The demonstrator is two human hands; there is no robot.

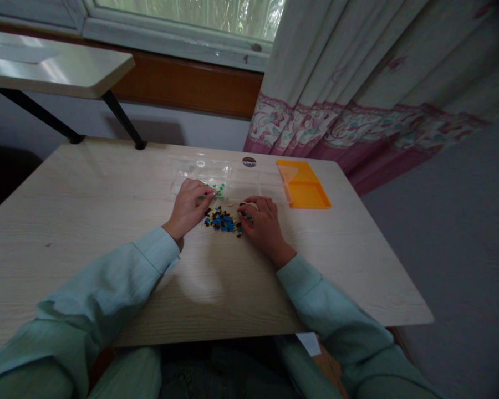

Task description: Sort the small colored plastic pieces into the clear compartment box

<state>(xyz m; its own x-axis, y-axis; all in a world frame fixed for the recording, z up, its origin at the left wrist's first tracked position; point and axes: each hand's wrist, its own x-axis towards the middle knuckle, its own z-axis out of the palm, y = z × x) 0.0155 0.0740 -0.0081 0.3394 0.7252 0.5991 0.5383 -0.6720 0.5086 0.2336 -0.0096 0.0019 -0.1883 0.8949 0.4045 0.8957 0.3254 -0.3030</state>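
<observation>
A loose heap of small blue, dark brown and yellow building bricks [222, 219] lies on the table between my hands. My left hand [190, 205] is at the heap's upper left, over some small green pieces [219, 187]; its thumb and fingertips are pinched together, and what is between them is too small to make out. At the heap's right edge, my right hand [264, 224] rests low with curled fingers. Its thumb and forefinger look apart, with a few dark and blue bricks showing between them. Behind both hands sits a clear plastic tray [245, 176] with compartments, and the green pieces are by its left part.
An orange divided tray [310, 191] lies at the back right, partly under the clear tray's edge. A round brown-and-white piece [249, 162] is at the back. A raised shelf [58, 69] on black legs stands back left. A curtain [336, 83] hangs behind the wooden table [345, 249].
</observation>
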